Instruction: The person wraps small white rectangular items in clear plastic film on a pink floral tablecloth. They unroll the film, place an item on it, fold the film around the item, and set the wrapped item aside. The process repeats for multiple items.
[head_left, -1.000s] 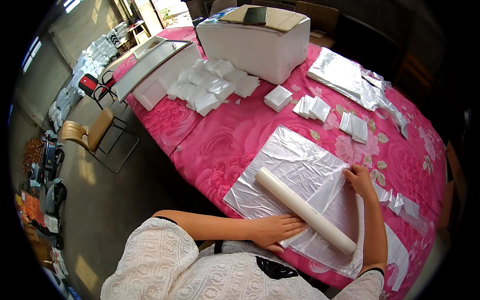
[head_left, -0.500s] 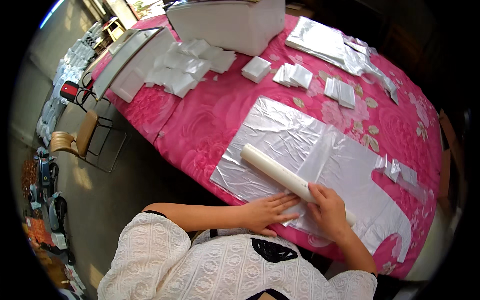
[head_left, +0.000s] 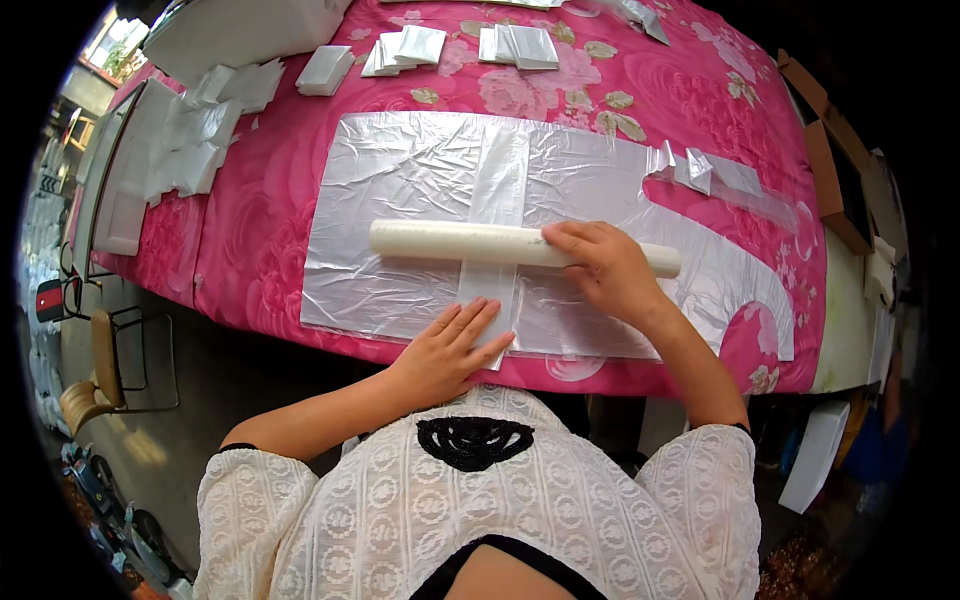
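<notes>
Flat plastic film bags (head_left: 400, 160) with curved cut-outs at their right end lie stacked before me. A narrow folded strip of clear film (head_left: 497, 170) crosses them from back to front. My right hand (head_left: 600, 265) wraps over a cream-white tube (head_left: 440, 242) lying left to right across the bags and the strip. My left hand (head_left: 447, 345) rests flat with fingers stretched, its fingertips on the strip's near end at the table's front edge. The underside of the tube and my right fingertips are partly hidden.
Small folded packs (head_left: 518, 47) stand in several stacks at the back of the pink flowered tablecloth (head_left: 260, 230). Loose packs (head_left: 205, 125) lie at left, near a large white box (head_left: 245, 35). Crumpled film pieces (head_left: 735, 178) lie at right, cardboard boxes (head_left: 838, 185) beyond.
The view has turned, so the bags now lie square before me. My right hand and the tube are slightly farther from the front edge. My left hand stays at the strip's near end.
</notes>
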